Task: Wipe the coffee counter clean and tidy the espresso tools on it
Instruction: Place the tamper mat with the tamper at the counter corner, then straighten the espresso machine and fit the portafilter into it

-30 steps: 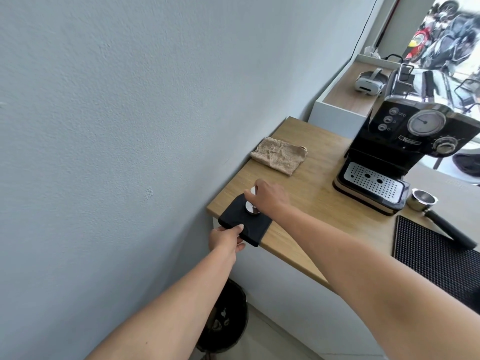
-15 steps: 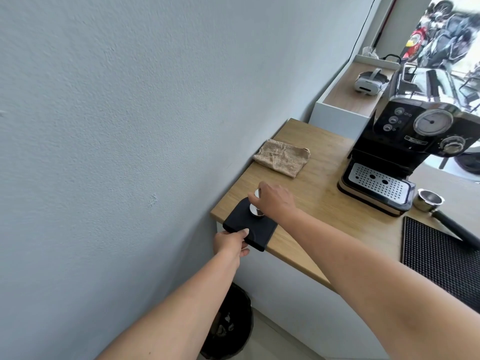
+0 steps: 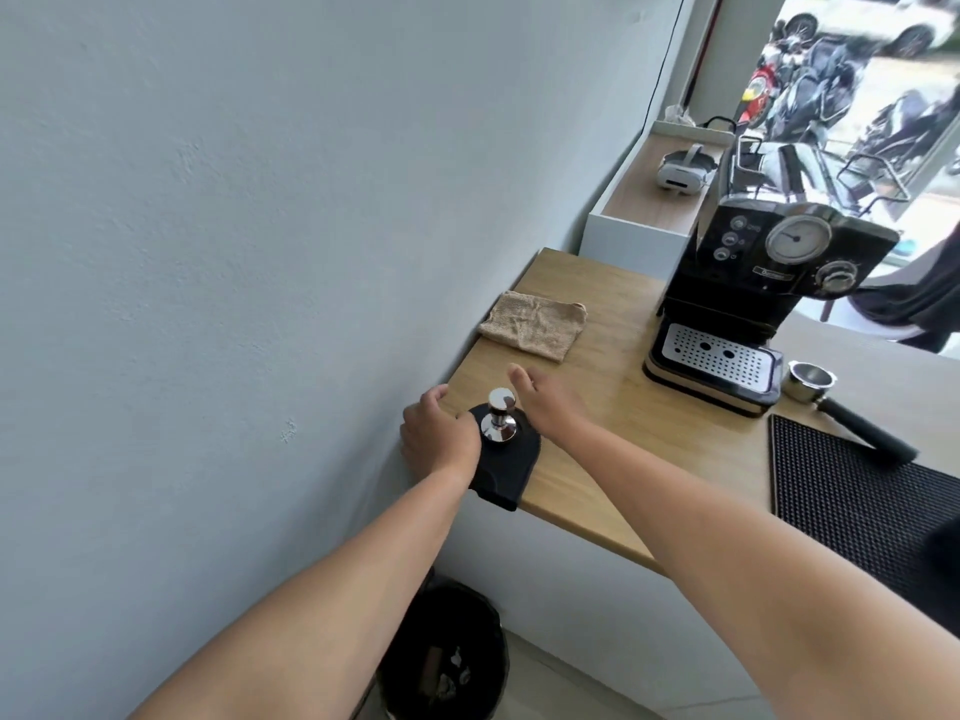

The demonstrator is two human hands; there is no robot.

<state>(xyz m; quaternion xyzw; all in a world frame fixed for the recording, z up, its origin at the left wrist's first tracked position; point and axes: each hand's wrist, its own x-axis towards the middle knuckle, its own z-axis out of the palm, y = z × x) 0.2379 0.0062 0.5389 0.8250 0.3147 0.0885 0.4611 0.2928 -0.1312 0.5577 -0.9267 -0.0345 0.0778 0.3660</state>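
Left hand point(image 3: 439, 439) on black mat point(image 3: 506, 472), tamper point(image 3: 500, 420) upright, right hand point(image 3: 550, 402) beside

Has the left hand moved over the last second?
Yes. The left hand has gone from the front edge of the counter, under the mat, away from the person to the mat's side by the wall.

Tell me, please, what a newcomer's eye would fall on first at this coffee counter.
The shiny steel tamper draws the eye first, standing upright on a black tamping mat at the near left corner of the wooden counter, with the left hand on the mat and the open right hand beside the tamper. Next comes the black espresso machine at the back right, with a folded tan cloth by the wall.
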